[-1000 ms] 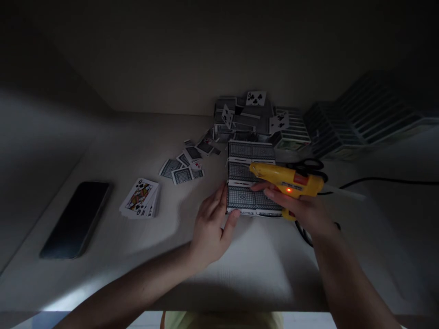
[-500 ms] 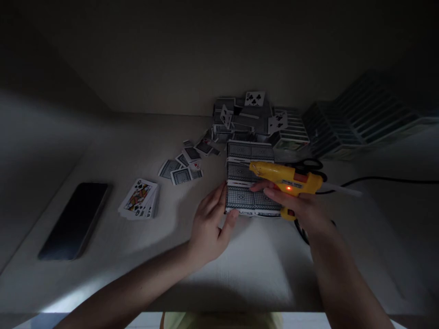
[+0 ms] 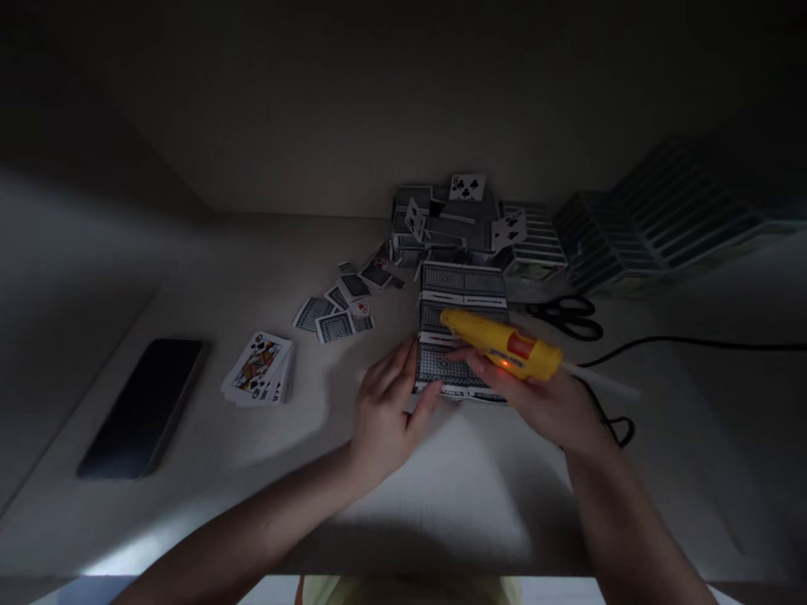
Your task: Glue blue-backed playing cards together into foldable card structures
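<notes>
A yellow hot glue gun (image 3: 488, 336) with a lit orange light is gripped in my right hand (image 3: 555, 407). Its nozzle points left over the middle row of a block of playing cards (image 3: 463, 281), which shows patterned backs in rows with white gaps between them. A white glue stick sticks out of the gun's rear. My left hand (image 3: 389, 416) holds the block's near left corner, fingers along the left side and thumb at the front edge. The gun and right hand cover part of the block's right side.
Loose cards (image 3: 334, 323) and a face-up card stack (image 3: 261, 370) lie left, beside a black phone (image 3: 145, 407). Behind the block is a card pile (image 3: 466, 218). Black scissors (image 3: 567, 318), a cable (image 3: 681, 339) and slatted card structures (image 3: 668, 218) are on the right.
The glue gun has moved left and slightly toward me, its rear swinging nearer and uncovering the scissors. My left hand stays at the block's corner.
</notes>
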A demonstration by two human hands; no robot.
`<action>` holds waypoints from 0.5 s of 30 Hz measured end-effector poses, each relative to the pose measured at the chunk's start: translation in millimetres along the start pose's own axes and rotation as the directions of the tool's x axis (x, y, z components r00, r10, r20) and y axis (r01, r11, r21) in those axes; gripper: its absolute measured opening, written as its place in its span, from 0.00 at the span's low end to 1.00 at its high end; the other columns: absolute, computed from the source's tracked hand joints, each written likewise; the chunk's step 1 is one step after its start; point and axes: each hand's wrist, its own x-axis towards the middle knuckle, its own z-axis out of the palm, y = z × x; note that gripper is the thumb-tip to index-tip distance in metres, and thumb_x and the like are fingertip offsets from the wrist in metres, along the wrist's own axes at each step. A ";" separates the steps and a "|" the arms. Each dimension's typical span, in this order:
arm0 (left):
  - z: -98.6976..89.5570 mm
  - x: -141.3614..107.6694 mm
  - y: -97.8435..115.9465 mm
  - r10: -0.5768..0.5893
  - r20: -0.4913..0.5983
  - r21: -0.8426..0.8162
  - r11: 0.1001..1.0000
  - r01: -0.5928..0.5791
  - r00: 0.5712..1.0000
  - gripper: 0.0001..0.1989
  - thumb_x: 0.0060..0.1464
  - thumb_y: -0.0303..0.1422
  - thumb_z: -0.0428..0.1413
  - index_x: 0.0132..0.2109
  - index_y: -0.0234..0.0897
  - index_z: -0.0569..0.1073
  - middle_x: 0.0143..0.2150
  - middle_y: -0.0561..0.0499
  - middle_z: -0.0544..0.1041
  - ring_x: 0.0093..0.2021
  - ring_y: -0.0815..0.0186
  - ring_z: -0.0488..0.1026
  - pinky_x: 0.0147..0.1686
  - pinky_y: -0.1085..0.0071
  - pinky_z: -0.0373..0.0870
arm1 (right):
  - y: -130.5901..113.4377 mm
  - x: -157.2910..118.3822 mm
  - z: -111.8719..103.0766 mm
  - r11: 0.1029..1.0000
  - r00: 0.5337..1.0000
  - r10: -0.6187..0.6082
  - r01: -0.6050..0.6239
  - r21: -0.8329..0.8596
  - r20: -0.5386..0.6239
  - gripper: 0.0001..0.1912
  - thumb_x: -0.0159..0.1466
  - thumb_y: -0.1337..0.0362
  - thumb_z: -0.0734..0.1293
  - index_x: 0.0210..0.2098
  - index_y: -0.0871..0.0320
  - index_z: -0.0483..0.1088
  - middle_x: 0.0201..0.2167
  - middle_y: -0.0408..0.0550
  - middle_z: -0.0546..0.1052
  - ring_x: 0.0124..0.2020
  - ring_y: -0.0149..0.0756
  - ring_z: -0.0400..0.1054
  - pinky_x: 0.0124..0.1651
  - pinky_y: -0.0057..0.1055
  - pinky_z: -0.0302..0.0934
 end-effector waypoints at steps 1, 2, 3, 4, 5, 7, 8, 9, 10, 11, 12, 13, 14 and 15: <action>-0.2 -0.4 -0.3 0.004 0.007 0.008 1.000 -0.004 1.000 0.25 0.61 0.33 0.51 0.63 0.36 0.59 0.60 0.40 0.69 0.59 0.56 0.67 0.56 0.56 0.67 | -1.0 -1.2 3.0 0.999 1.000 -0.012 0.012 -0.031 -0.011 0.10 0.59 0.55 0.68 0.38 0.48 0.76 0.40 0.45 0.78 0.47 0.42 0.72 0.51 0.40 0.66; -0.3 -0.7 -0.5 0.004 0.013 0.013 1.000 -0.004 1.000 0.25 0.61 0.33 0.50 0.63 0.36 0.59 0.60 0.39 0.68 0.59 0.56 0.67 0.56 0.56 0.67 | -1.8 -2.2 5.9 0.998 0.999 -0.027 0.026 -0.052 -0.017 0.09 0.59 0.56 0.68 0.38 0.47 0.76 0.40 0.44 0.78 0.47 0.42 0.72 0.51 0.39 0.66; -0.1 -0.9 -0.6 0.001 0.017 0.015 1.000 -0.002 1.000 0.24 0.61 0.33 0.50 0.63 0.36 0.59 0.60 0.39 0.68 0.60 0.56 0.67 0.56 0.56 0.67 | -2.7 -2.8 8.6 0.998 0.999 -0.038 0.036 -0.059 -0.020 0.08 0.59 0.57 0.68 0.38 0.47 0.76 0.39 0.44 0.78 0.47 0.41 0.71 0.52 0.39 0.66; 0.4 -1.1 -0.8 -0.003 0.018 0.013 1.000 0.003 1.000 0.24 0.61 0.33 0.50 0.63 0.36 0.59 0.61 0.39 0.68 0.60 0.57 0.66 0.57 0.57 0.67 | -3.7 -2.9 10.8 0.998 0.999 -0.044 0.043 -0.045 -0.026 0.07 0.59 0.58 0.67 0.37 0.46 0.76 0.39 0.43 0.78 0.48 0.41 0.71 0.52 0.38 0.65; 1.2 -1.3 -0.9 -0.009 0.017 0.007 1.000 0.009 1.000 0.24 0.61 0.33 0.50 0.63 0.36 0.59 0.61 0.39 0.68 0.60 0.57 0.66 0.57 0.57 0.66 | -4.7 -2.3 12.1 0.999 0.998 -0.041 0.041 -0.014 -0.037 0.07 0.59 0.58 0.67 0.36 0.47 0.76 0.39 0.42 0.78 0.48 0.40 0.71 0.53 0.38 0.65; 3.2 -1.6 -0.9 -0.024 0.008 -0.018 1.000 0.024 1.000 0.24 0.61 0.32 0.50 0.64 0.37 0.59 0.61 0.40 0.68 0.60 0.57 0.66 0.57 0.57 0.66 | -6.2 1.1 11.3 0.998 0.995 -0.005 0.011 0.064 -0.101 0.06 0.59 0.57 0.68 0.34 0.49 0.76 0.40 0.43 0.78 0.48 0.40 0.71 0.53 0.38 0.65; 4.3 -1.6 -0.7 -0.034 0.004 -0.039 0.999 0.034 0.999 0.24 0.61 0.32 0.50 0.64 0.37 0.59 0.61 0.40 0.68 0.60 0.58 0.66 0.57 0.58 0.66 | -6.0 4.2 8.5 0.994 0.987 0.031 -0.014 0.112 -0.156 0.07 0.58 0.56 0.68 0.33 0.50 0.76 0.39 0.44 0.78 0.47 0.40 0.72 0.52 0.38 0.65; 5.4 -1.6 -0.6 -0.045 0.003 -0.061 0.997 0.045 0.999 0.24 0.61 0.32 0.50 0.64 0.37 0.59 0.61 0.40 0.68 0.60 0.58 0.66 0.57 0.58 0.66 | -4.7 7.9 3.8 0.987 0.971 0.070 -0.034 0.160 -0.229 0.07 0.56 0.56 0.69 0.31 0.51 0.76 0.37 0.44 0.79 0.44 0.41 0.73 0.51 0.38 0.66; 6.3 -1.5 -0.4 -0.058 0.003 -0.081 0.995 0.058 0.998 0.25 0.62 0.32 0.50 0.64 0.37 0.59 0.61 0.41 0.68 0.60 0.58 0.66 0.58 0.58 0.66 | -2.1 12.3 -2.6 0.975 0.946 0.119 -0.054 0.216 -0.300 0.07 0.55 0.56 0.70 0.31 0.52 0.76 0.35 0.45 0.79 0.42 0.40 0.73 0.49 0.38 0.67; 7.1 -1.4 -0.2 -0.068 0.005 -0.100 0.993 0.068 0.998 0.25 0.62 0.32 0.50 0.64 0.38 0.59 0.61 0.41 0.68 0.60 0.58 0.65 0.58 0.58 0.66 | 2.0 17.1 -10.8 0.951 0.908 0.176 -0.056 0.305 -0.380 0.08 0.53 0.57 0.71 0.31 0.52 0.75 0.31 0.44 0.78 0.36 0.40 0.74 0.45 0.39 0.69; 7.8 -1.3 0.0 -0.076 0.005 -0.116 0.990 0.076 0.997 0.25 0.62 0.32 0.50 0.64 0.38 0.59 0.61 0.42 0.68 0.60 0.58 0.65 0.58 0.58 0.65 | 7.4 21.8 -20.4 0.923 0.875 0.208 -0.027 0.385 -0.438 0.09 0.52 0.58 0.72 0.33 0.52 0.75 0.30 0.43 0.78 0.34 0.39 0.74 0.41 0.39 0.70; 8.3 -1.3 0.1 -0.079 0.006 -0.129 0.989 0.079 0.997 0.25 0.61 0.32 0.50 0.64 0.38 0.59 0.61 0.42 0.67 0.61 0.58 0.65 0.59 0.58 0.65 | 13.9 26.2 -31.0 0.910 0.847 0.223 -0.004 0.415 -0.482 0.11 0.51 0.60 0.72 0.34 0.52 0.74 0.30 0.43 0.77 0.33 0.38 0.74 0.40 0.38 0.70; 8.7 -1.3 0.2 -0.081 0.004 -0.140 0.987 0.080 0.997 0.25 0.61 0.32 0.50 0.64 0.39 0.59 0.62 0.42 0.67 0.61 0.58 0.65 0.59 0.58 0.65 | 21.3 29.8 -42.0 0.913 0.820 0.233 0.001 0.409 -0.522 0.12 0.50 0.60 0.73 0.35 0.52 0.74 0.30 0.43 0.77 0.32 0.38 0.74 0.37 0.37 0.70; 9.0 -1.4 0.3 -0.084 0.001 -0.150 0.985 0.083 0.996 0.25 0.61 0.32 0.50 0.64 0.39 0.58 0.62 0.43 0.67 0.61 0.58 0.65 0.59 0.58 0.65 | 29.2 32.4 -52.8 0.921 0.800 0.248 -0.022 0.388 -0.546 0.12 0.50 0.60 0.73 0.35 0.52 0.74 0.30 0.44 0.77 0.32 0.38 0.73 0.35 0.36 0.70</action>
